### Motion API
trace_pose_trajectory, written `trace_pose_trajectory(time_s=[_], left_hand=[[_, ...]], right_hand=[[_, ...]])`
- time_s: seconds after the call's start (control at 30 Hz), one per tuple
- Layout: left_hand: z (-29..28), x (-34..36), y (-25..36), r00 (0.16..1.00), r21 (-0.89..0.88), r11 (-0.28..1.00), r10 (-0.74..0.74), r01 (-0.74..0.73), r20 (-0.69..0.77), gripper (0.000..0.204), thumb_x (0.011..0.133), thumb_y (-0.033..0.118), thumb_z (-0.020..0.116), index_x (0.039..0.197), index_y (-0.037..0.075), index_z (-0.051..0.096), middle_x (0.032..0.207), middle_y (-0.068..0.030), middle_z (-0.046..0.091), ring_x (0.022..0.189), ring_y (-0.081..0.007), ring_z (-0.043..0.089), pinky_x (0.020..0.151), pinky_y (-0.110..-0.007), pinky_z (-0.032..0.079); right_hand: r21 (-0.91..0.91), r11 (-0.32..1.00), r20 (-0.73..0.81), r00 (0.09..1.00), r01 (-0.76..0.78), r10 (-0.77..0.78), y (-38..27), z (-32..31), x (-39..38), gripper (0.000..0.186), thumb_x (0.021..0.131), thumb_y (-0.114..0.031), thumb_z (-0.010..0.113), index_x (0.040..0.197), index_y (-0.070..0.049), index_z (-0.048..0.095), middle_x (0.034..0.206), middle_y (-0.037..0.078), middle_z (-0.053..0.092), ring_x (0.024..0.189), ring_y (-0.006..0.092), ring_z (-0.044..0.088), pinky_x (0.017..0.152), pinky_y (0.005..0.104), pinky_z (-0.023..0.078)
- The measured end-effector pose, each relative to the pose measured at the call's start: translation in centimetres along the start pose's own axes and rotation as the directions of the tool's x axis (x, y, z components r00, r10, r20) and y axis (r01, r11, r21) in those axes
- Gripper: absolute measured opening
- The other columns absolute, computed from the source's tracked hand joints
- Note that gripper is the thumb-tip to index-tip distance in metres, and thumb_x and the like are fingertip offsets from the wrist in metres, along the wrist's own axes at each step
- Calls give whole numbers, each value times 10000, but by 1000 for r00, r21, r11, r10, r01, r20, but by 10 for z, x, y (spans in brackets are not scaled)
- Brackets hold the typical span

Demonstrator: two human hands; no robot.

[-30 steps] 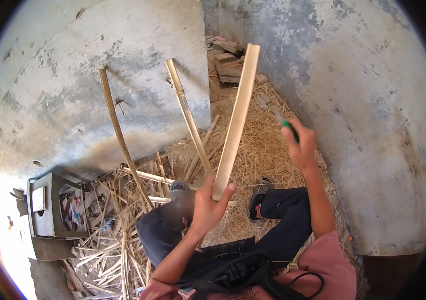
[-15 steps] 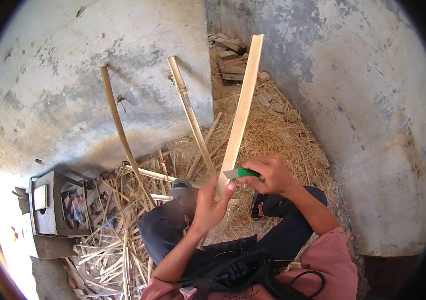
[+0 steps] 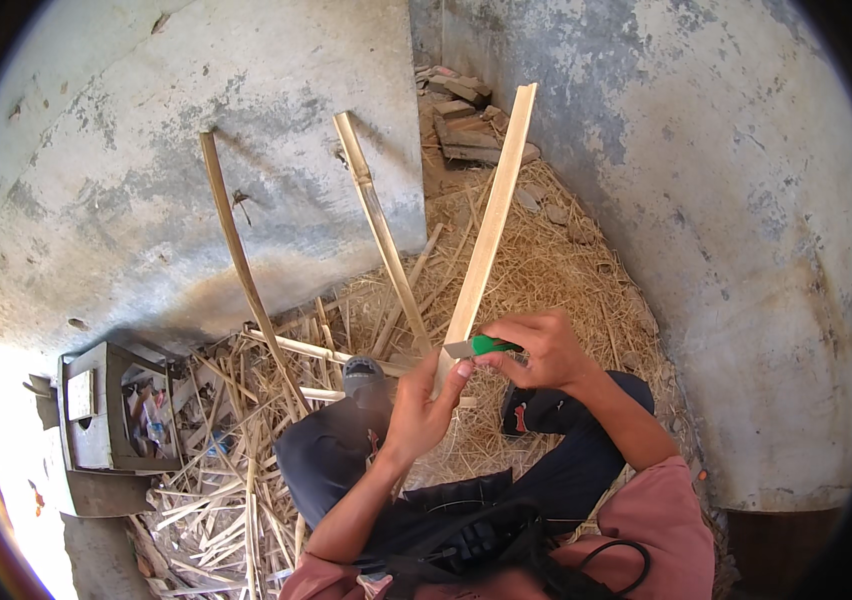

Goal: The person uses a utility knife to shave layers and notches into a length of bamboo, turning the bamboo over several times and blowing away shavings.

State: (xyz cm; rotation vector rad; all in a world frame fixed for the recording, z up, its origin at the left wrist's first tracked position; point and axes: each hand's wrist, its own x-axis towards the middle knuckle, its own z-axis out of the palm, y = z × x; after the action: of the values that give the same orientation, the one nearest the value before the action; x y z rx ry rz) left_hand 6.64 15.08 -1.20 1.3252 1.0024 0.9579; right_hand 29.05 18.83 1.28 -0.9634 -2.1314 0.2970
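A long pale bamboo strip (image 3: 492, 228) slants up and away from my lap, its far end tipped slightly right. Near its lower end my left hand (image 3: 422, 405) grips it, thumb along the right edge. My right hand (image 3: 546, 350) is closed round the green handle of a utility knife (image 3: 486, 346). The knife's blade lies across the strip, just above my left thumb. The strip's lowest part is hidden behind my left hand.
Two bamboo strips (image 3: 378, 220) (image 3: 236, 245) lean against the left wall (image 3: 186, 80). Straw and shavings (image 3: 556, 260) cover the floor, with split pieces (image 3: 216, 525) at lower left. A metal box (image 3: 96, 405) stands at the left. Bricks (image 3: 468, 130) lie in the far corner.
The bamboo strip's far end has dropped a little and shifted right. Both hands keep nearly the same place, and the knife stays against the strip.
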Motion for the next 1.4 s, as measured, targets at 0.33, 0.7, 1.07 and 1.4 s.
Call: trace_pose_trajectory(time_s=[0.33,0.7,1.07,1.4], left_hand=[[-1,-1,3,998,-25,1000,-8,9,60,328,1144,278,568,1308,1,632,769,101,484,667,-2,416,575,-213,345],[3,-11,-4,993,221,973,48,-72,112,376,1071,348,696,1039,-26,670,703,-116,652,634,-155,591,621,-361,481],[2,-2,8,970,363,920,206,-147,-129,296,1002,240,784,990,-19,641,675,-80,624,641,-91,539,581,-312,451],[4,-7,25,994,253,961,103,-111,45,237,1105,203,624,1162,-25,596,794,-81,700,722,-140,718,628,-307,548]], right_hand=[[-64,998,-19,1000,5,-6,1,-8,4,294,897,-390,841,973,-110,789,797,39,754,604,216,699,544,347,525],[-20,927,-495,809,-375,317,75,-75,1,315,1026,-336,722,990,-25,753,646,37,572,579,105,488,547,314,380],[414,813,-66,877,-409,475,23,-25,0,345,967,-294,815,1177,-46,699,781,-34,608,698,70,581,644,255,439],[718,567,61,848,-404,527,-6,-13,9,309,978,-146,804,1197,45,698,1030,95,785,858,111,743,759,265,564]])
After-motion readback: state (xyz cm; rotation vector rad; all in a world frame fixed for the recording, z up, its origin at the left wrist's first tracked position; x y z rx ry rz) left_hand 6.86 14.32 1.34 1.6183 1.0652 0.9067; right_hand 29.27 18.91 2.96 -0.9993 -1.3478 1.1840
